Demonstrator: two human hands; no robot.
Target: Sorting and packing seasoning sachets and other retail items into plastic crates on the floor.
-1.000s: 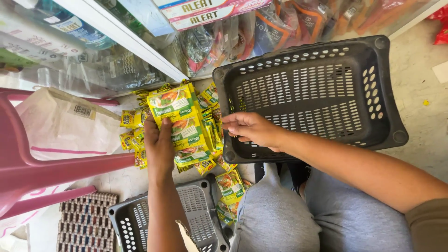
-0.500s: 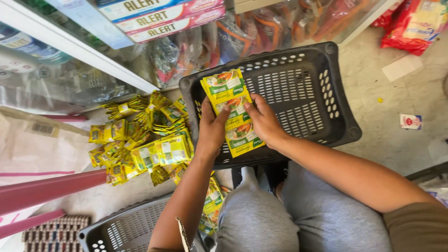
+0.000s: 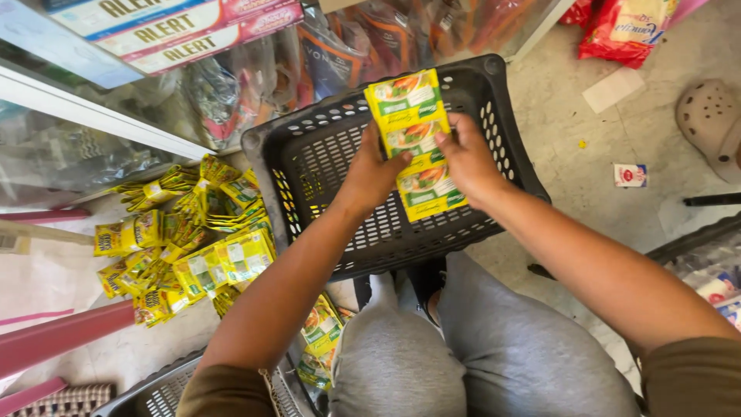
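- Head view shows both hands holding one strip of yellow and green plastic sachets (image 3: 413, 143) above the dark grey perforated plastic basket (image 3: 324, 162).
- Left hand (image 3: 373, 174) grips the left edge of the strip, fingers closed on it, thumb on the front.
- Right hand (image 3: 468, 158) grips the right edge of the same strip, fingers bent around it.
- This strip hangs upright, three sachets one under the other, over the open inside of the basket and not touching its bottom.
- Basket stands on the pale stone floor (image 3: 587, 185), just in front of the person's knees in grey trousers (image 3: 432, 363).
- To the left of the basket a loose pile of the same yellow sachets (image 3: 193, 247) lies on the floor, close to the basket wall.
- Some more sachets (image 3: 320, 332) lie beside the left knee, near the rim of a second grey basket (image 3: 154, 394).
- Above the pile is a white shelf edge (image 3: 100, 116) with packed goods behind.
- Far right on the floor lie a beige clog shoe (image 3: 710, 123) and a small red and white packet (image 3: 631, 175), well apart from the hands.
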